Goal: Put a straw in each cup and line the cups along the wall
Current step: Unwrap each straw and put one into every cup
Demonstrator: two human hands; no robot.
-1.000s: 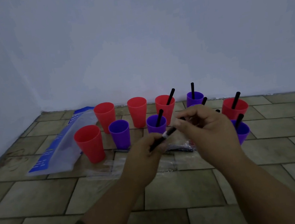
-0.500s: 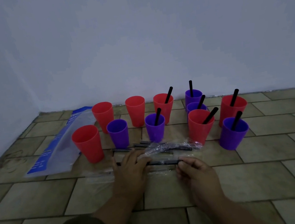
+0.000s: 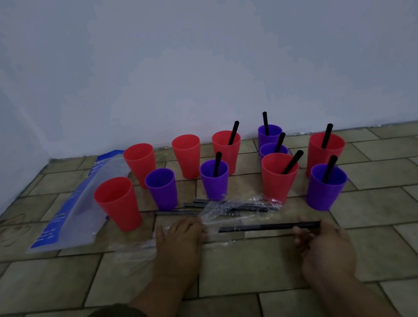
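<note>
In the lower middle of the frame the left hand point(image 3: 179, 240) lies flat with straight fingers and presses the clear wrapper point(image 3: 134, 249) to the floor. At lower right the right hand point(image 3: 322, 244) pinches the right end of a black straw point(image 3: 266, 227), which lies level between the two hands. To do this step well, I think the left hand should hold the wrapper down while the right draws the straw straight to the right, without bending it. The red cup point(image 3: 119, 203) and the purple cup point(image 3: 161, 187) above the left hand have no straw; either looks an easy goal.
</note>
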